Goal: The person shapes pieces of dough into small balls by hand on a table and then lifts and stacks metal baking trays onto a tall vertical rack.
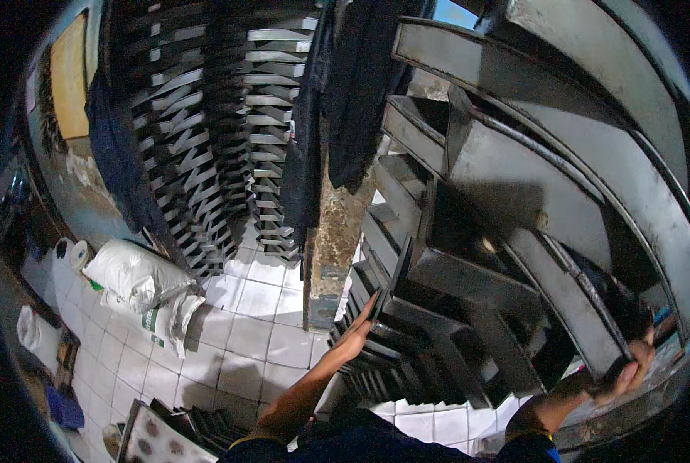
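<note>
My left hand (355, 334) grips the edge of a dark metal piece (387, 284) in a tall stack at the centre right, its fingers fairly straight and pressed together. At the lower right my right hand (625, 370) is closed around the near end of a long grey metal tray (553, 293). Above and beside it, more large grey sheet-metal pieces (545, 177) are piled at angles, their edges curving in the fisheye view. Part of my right hand's fingers is in shadow.
Tall racks of stacked metal pieces (271, 139) line the back behind hanging dark cloths (345, 92). A rough pillar (333, 239) stands mid-view. White sacks (136, 278) lie on the tiled floor (244, 355) at left. More metal pieces (148, 428) sit at lower left.
</note>
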